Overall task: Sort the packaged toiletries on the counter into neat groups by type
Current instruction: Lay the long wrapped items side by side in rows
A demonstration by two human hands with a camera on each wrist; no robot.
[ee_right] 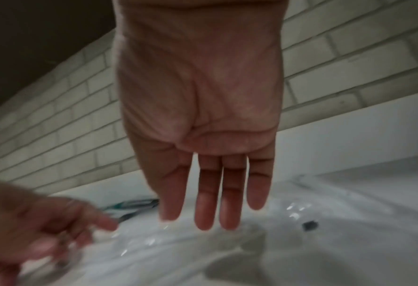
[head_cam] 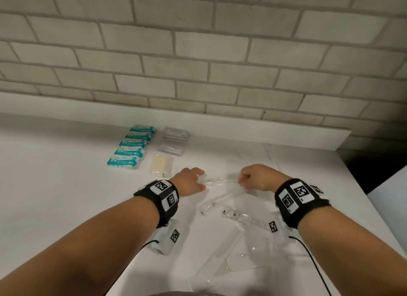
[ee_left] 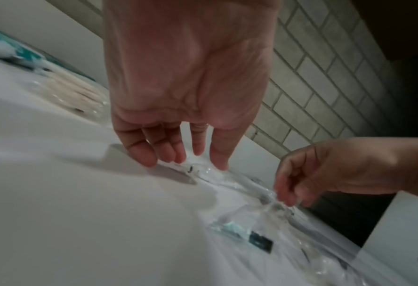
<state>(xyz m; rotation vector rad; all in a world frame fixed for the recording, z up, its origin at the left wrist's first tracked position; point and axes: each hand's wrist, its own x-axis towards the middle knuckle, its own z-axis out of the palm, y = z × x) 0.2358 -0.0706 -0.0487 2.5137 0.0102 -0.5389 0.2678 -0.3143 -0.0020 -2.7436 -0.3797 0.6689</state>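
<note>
Clear plastic sleeve packet [head_cam: 220,181] is lying on the white counter [head_cam: 66,185], left hand [head_cam: 190,181] fingers [ee_left: 142,154] touching one end, loosely extended; right hand [head_cam: 256,177] is pinching the other end. Teal-and-white packets [head_cam: 132,147] are sitting in a row beyond.

Dim, soft-shadowed — wrist views blurred.

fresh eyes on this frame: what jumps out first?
Both hands meet mid-counter over a clear plastic packet: the left hand touches one end and the right hand is at the other. Behind the left hand, a neat row of teal-and-white packs lines up toward the brick wall. More clear wrappers lie loose nearer the person.
</note>
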